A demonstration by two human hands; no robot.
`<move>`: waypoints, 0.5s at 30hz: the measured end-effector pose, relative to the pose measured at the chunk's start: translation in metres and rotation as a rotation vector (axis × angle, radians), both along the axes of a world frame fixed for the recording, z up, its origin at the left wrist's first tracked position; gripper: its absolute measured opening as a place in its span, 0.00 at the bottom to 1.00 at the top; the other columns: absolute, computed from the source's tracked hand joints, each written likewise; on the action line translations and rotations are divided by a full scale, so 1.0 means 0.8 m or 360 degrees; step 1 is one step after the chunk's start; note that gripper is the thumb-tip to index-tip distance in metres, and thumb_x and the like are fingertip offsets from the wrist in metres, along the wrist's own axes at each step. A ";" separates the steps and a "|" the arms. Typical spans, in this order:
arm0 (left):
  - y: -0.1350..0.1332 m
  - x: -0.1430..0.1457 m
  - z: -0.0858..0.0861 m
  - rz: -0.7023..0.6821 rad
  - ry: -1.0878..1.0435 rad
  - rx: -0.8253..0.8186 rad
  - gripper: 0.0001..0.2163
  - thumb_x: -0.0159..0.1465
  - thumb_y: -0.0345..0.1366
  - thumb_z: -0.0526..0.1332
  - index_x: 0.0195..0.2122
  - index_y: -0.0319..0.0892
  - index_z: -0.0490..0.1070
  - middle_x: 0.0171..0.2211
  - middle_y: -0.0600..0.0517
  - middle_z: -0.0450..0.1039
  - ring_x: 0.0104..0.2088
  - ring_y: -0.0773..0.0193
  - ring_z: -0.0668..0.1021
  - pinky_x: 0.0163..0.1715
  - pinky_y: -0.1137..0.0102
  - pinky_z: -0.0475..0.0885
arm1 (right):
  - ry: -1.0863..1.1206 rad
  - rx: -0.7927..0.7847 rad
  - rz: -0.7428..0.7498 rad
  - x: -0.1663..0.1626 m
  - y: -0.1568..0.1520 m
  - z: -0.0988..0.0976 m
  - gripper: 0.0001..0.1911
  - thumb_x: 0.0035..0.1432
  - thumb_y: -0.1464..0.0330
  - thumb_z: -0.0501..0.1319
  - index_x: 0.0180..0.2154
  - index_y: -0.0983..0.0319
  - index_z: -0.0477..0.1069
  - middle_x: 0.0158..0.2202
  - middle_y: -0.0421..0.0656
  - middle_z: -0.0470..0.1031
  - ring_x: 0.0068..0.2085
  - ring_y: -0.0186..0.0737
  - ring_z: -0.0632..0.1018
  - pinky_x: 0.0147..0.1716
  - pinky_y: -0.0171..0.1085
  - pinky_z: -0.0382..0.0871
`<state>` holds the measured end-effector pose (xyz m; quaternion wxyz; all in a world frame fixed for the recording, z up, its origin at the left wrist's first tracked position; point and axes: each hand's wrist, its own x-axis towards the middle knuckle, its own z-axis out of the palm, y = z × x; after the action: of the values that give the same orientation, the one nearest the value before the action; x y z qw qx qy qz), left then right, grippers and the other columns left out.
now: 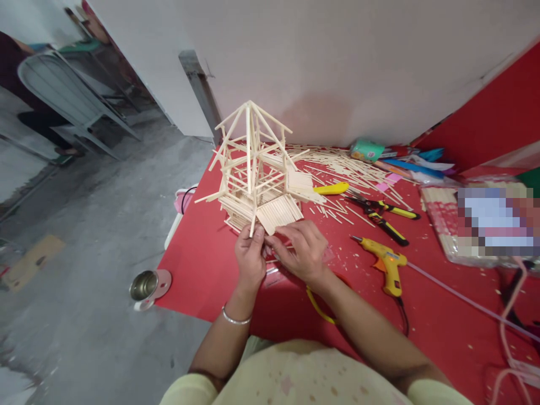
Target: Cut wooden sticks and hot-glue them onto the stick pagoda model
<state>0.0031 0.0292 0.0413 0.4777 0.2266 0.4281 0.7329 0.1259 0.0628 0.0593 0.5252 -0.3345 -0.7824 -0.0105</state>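
A tiered pagoda-like model made of thin wooden sticks (248, 163) stands on the red tabletop, with an open-framed roof and slatted lower panels. My left hand (250, 259) is closed at its near side, thumb and fingers pinching the low end of a corner stick. Beside it, my right hand (302, 250) curls its fingers at the lower edge of the front slatted panel (278, 214). Whatever lies between those right fingertips is too small to make out. To the right rests a yellow hot glue gun (386, 261) with a long glue stick in its back.
Loose wooden sticks (337, 163) spread behind the model. Yellow-and-black pliers (382, 216) and a yellow-handled tool (333, 188) lie right of it. A mug (149, 287) sits at the table's left edge. Bagged sticks (441, 219) lie far right; a wall (320, 62) rises behind.
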 end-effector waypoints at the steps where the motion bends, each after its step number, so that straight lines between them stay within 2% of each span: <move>1: 0.000 0.000 -0.001 0.0000 -0.0002 -0.0005 0.15 0.60 0.46 0.71 0.37 0.40 0.75 0.19 0.60 0.68 0.14 0.76 0.65 0.13 0.79 0.59 | 0.0000 0.0003 0.0001 0.000 0.000 0.000 0.15 0.58 0.66 0.71 0.45 0.60 0.72 0.35 0.44 0.79 0.37 0.40 0.77 0.38 0.39 0.72; 15: 0.001 0.001 -0.006 0.0020 -0.0002 -0.0018 0.15 0.60 0.46 0.72 0.39 0.40 0.76 0.20 0.59 0.71 0.14 0.76 0.66 0.14 0.79 0.60 | -0.0016 -0.0004 0.0002 0.001 0.000 0.000 0.15 0.57 0.66 0.71 0.45 0.59 0.72 0.35 0.44 0.78 0.37 0.40 0.76 0.39 0.39 0.72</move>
<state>0.0037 0.0303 0.0367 0.4746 0.2209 0.4333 0.7336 0.1268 0.0631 0.0593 0.5209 -0.3348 -0.7852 -0.0108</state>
